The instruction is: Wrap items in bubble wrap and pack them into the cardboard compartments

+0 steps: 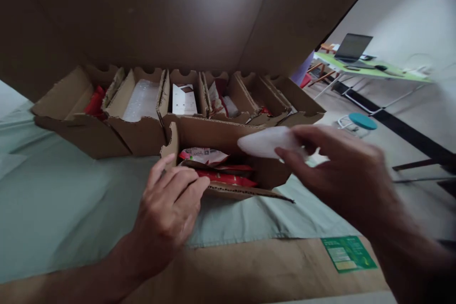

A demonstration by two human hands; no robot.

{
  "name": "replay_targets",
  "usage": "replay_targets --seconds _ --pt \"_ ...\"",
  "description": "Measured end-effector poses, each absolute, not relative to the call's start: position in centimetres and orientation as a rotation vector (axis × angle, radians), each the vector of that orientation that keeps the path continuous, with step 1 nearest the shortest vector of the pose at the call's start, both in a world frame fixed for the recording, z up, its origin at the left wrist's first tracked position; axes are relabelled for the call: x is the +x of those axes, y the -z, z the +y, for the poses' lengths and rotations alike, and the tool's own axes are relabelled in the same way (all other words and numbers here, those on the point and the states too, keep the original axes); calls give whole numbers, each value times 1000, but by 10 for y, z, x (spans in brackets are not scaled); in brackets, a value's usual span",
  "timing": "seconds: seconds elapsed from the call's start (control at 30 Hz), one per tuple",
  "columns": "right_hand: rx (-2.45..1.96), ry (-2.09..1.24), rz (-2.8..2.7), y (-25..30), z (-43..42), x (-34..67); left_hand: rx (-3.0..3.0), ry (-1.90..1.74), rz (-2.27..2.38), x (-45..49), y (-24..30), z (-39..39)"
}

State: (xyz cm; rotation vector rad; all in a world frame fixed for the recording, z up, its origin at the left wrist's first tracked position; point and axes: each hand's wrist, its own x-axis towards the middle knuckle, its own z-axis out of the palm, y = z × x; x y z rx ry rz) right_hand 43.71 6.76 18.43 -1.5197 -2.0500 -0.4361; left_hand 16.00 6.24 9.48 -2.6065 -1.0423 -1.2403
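In the head view a small open cardboard box [228, 128] stands on the green cloth. Red and white printed packets [204, 156] lie inside it, along with a long red packet [228, 178] near its front wall. My left hand [171, 202] is closed over the box's near left rim; its thumb is hidden. Above the right end of the box, my right hand [331, 156] pinches a whitish, rounded packet [265, 142] between thumb and fingers. What is inside that packet does not show.
Behind stands a row of cardboard bins [138, 126] holding bubble wrap [142, 97], a white carton [184, 99] and red packets. A tall cardboard panel [178, 19] rises at the back. To the right are a laptop [352, 48] on a green table and a blue stool [362, 121].
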Motion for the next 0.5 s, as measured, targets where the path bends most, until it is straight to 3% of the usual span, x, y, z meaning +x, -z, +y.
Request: replay_targets --seconds 0.2,0.4,0.5 --pt "-1941 221 -2414 -173 109 404 -2665 1280 -1062 157 -90 51" --pt "-1965 283 -2921 -158 136 381 -2693 1267 -1054 156 -89 49" --pt "-1928 164 -2871 -144 145 385 -2670 1290 -1043 155 -87 49"
